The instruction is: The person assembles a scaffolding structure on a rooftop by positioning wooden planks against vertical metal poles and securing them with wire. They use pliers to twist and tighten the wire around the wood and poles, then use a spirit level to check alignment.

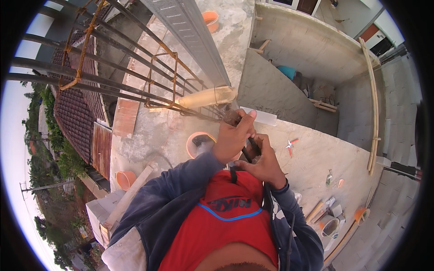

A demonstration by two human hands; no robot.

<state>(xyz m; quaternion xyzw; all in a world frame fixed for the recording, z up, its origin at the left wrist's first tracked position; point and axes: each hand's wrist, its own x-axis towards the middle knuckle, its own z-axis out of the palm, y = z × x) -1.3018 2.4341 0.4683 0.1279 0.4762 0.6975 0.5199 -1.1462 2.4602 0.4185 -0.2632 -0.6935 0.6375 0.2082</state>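
My two hands are close together in front of my chest. Between them is a dark, narrow, strap-like thing (247,153); its kind is hard to make out. My left hand (231,139) is closed, with thumb and fingers pinched at its upper part, next to a crumpled brownish piece (229,116). Lower and to the right, my right hand (266,163) has its fingers curled round the same dark thing. Just beyond my left hand, a tan, rounded length (208,97) lies across the foot of a tall grey post (192,40). An orange bucket (190,145) stands beside my left wrist.
Rusty-tied rebar (135,67) rises at the left, near the drop toward tiled roofs (74,106). A walled pit (285,92) opens at the far right, with a person in teal (286,72) inside. Orange-handled pliers (290,147), a bottle (329,177) and more buckets (330,226) are on the slab.
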